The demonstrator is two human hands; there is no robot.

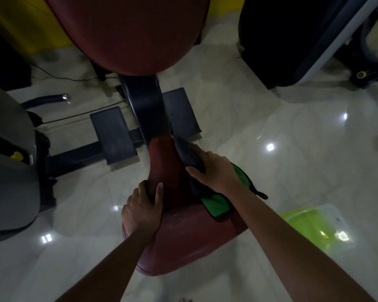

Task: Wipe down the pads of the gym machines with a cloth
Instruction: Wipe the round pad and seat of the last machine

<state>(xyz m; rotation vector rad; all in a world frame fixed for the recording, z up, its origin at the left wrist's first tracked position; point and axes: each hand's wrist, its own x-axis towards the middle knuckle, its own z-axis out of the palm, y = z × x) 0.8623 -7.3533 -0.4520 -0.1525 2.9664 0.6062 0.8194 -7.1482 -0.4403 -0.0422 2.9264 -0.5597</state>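
Observation:
A dark red seat pad (183,236) of a gym machine lies below me, narrowing toward its front end. My left hand (143,209) grips the pad's left edge, thumb on top and fingers curled under. My right hand (214,170) presses a cloth (217,205), dark on one side and green on the other, against the pad's right side, with fingers curled over the cloth's dark fold. Higher in the view stands the machine's big dark red back pad (135,33).
Two black footplates (114,136) and a black column (146,107) stand ahead of the seat on a glossy pale tile floor. A lime green plastic tub (314,225) sits on the floor at right. Other machines flank both sides; a cable runs across the floor at left.

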